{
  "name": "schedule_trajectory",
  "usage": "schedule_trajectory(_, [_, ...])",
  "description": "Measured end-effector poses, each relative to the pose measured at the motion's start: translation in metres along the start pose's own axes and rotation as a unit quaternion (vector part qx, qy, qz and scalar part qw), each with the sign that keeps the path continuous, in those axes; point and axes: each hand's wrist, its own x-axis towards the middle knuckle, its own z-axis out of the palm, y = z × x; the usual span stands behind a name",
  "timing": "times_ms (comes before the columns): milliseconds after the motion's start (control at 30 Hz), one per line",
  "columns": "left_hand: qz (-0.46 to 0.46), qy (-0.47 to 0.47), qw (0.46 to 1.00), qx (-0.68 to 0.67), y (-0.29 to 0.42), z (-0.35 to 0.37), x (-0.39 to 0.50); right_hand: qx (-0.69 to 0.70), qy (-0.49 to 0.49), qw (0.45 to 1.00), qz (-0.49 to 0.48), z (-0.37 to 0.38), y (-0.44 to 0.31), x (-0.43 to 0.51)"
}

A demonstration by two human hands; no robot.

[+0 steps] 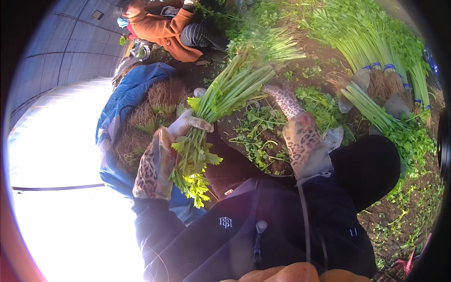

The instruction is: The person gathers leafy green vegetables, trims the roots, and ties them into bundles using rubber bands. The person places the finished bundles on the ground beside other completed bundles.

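My left hand (190,124), in a pale, soiled glove, is closed around the leafy part of a bunch of celery (232,93). Leaves hang below the fist, while the stalks slant up and to the right. By the stalks' far end is my right hand (276,86), blurred and partly hidden behind them; whether its fingers grip the bunch cannot be told. Leopard-print sleeve covers reach over both forearms. Under the stalks, a ring-shaped object (252,105) lies among loose leaves (262,135) on the soil.
A blue cloth (123,95) borders stacked celery with roots (141,123) on the left. Bundles bound with blue bands (382,70) lie at right, near a loose bunch (373,109). More celery (278,46) lies ahead. A person in an orange coat (165,31) crouches at upper left.
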Motion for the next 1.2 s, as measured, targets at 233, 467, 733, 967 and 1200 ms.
schedule_trajectory(233, [0.005,-0.02,0.998,0.063,0.003,-0.004,-0.015,-0.256,0.345,0.903,0.026,-0.104,-0.004,0.011])
schedule_trajectory(467, [-0.053,-0.098,0.994,-0.013,-0.009,-0.002,0.005,-0.528,-0.155,0.754,-0.358,0.085,-0.029,-0.035])
schedule_trajectory(733, [-0.089,-0.014,0.939,0.332,0.019,0.019,-0.015,0.231,-0.071,0.97,-0.03,-0.014,-0.017,0.006])
schedule_trajectory(967, [-0.034,0.077,0.705,0.705,0.022,0.021,-0.024,-0.032,0.252,0.956,-0.145,-0.065,0.008,0.01])
schedule_trajectory(1200, [0.123,0.155,0.546,0.814,0.013,0.032,-0.021,-0.41,-0.127,0.897,-0.102,0.068,-0.019,-0.026])
